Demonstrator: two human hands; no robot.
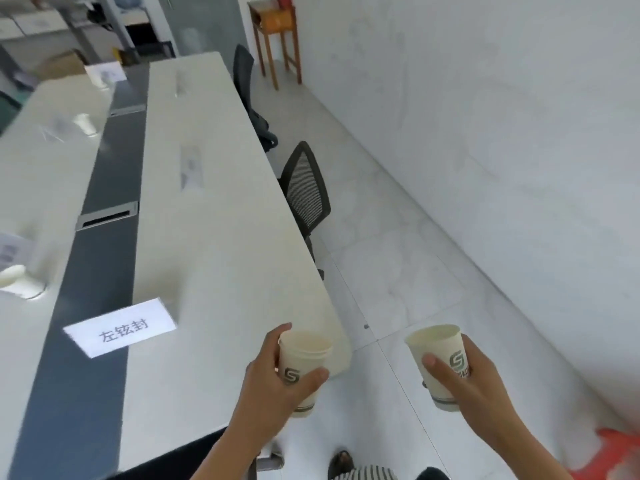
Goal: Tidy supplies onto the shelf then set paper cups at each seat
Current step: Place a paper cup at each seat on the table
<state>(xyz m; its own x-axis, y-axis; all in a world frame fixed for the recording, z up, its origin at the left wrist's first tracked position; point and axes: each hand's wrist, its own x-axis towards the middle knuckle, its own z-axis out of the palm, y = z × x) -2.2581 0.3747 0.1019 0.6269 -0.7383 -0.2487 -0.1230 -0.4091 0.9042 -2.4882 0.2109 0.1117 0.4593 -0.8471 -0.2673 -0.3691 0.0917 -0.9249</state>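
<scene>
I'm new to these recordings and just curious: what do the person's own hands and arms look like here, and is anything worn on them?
The left hand and right hand are bare: no gloves or rings show. The left arm and right arm are bare too, down to the frame edge, with no sleeve, watch or bracelet in view.

— Where does the table [214,244] run?
— Away toward eleven o'clock. A name card [119,331] lies on it at ten.
— And the chairs?
— Two stand along its right edge, toward twelve, the near chair [306,192] before the far chair [246,81].
— The cups?
— The left hand [273,382] holds the left cup [304,358] over the table's near corner. The right hand [474,382] holds the right cup [437,358] over the floor, at one.
</scene>
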